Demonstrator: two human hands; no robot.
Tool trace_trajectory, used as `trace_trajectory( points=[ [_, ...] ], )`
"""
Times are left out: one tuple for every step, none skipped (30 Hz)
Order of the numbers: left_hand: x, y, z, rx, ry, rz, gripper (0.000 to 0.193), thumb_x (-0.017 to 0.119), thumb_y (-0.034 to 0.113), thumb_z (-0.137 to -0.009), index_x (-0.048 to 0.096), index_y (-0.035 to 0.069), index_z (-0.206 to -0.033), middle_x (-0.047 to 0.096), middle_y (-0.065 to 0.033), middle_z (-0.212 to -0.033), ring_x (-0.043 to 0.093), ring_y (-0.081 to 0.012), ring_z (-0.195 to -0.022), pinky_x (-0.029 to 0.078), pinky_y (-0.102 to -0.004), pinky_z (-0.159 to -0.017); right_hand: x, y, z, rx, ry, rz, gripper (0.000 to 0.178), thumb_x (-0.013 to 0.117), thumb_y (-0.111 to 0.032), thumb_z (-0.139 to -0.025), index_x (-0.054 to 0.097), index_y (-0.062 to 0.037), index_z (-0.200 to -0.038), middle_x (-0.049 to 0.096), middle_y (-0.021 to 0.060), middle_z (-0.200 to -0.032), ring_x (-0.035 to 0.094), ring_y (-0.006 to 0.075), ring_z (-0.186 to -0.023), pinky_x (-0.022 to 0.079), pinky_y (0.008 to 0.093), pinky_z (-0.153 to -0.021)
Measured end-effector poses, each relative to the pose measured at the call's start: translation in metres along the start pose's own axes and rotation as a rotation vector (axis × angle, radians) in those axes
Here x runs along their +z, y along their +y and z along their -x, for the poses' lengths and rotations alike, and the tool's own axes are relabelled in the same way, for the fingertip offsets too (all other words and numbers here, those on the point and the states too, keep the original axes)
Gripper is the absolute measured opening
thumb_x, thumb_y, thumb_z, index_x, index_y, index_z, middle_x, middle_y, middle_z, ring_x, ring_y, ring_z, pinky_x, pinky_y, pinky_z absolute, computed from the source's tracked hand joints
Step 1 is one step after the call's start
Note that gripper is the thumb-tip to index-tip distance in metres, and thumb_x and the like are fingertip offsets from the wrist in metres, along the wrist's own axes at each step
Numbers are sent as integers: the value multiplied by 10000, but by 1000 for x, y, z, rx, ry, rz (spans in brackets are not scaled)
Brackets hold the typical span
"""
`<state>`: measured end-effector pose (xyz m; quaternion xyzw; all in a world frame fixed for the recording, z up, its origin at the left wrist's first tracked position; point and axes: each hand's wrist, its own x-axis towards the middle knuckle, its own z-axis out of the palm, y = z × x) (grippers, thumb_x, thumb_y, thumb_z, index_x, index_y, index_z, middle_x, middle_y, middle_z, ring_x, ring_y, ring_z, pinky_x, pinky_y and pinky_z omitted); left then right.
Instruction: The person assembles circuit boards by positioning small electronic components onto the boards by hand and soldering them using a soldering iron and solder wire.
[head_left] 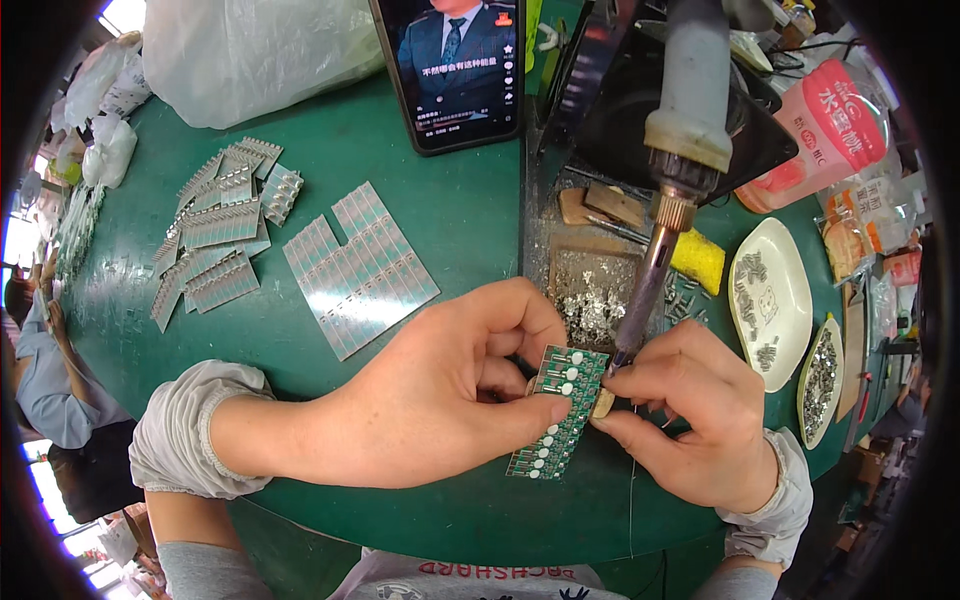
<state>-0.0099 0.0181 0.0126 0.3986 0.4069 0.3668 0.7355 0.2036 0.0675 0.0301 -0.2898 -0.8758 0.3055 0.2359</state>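
Observation:
My left hand (440, 395) is closed on a green circuit board strip (583, 385) with rows of white round parts, its thumb across the face. My right hand (705, 410) pinches beside the board's right edge. From its fingers a thin solder wire (632, 500) hangs down. A soldering iron (690, 120) points downward from above, its dark tip end close to the board's upper right and my right fingertips. Whether the tip touches the board, I cannot tell. A small tan piece shows between the board and my right thumb; its kind is unclear.
Left on the green table (350, 420) lie a pile of board strips (220, 225) and flat panels (360, 270). Behind stand a phone (455, 80) and plastic bag (260, 60). Rightward are a solder-littered tray (590, 265), yellow sponge (700, 262), and two dishes (790, 250) of small metal parts.

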Motion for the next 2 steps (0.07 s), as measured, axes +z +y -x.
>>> trace_trajectory(
  points=[
    [0, 1, 0, -29, 2, -18, 312, 617, -81, -831, 432, 17, -1062, 558, -83, -1061, 610, -105, -887, 507, -223, -726, 0, 0, 0, 13, -2, -18, 279, 768, 19, -600, 654, -28, -851, 571, 75, -760, 584, 224, -662, 477, 312, -559],
    [-1, 3, 0, -22, 0, -22, 312, 617, -81, -831, 432, 17, -1062, 558, -83, -1061, 610, -105, -887, 507, -223, -726, 1, 1, 1, 28, -3, -34, 281, 768, 20, -600, 656, -31, -852, 575, 76, -766, 587, 223, -666, 478, 312, -561]
  ],
)
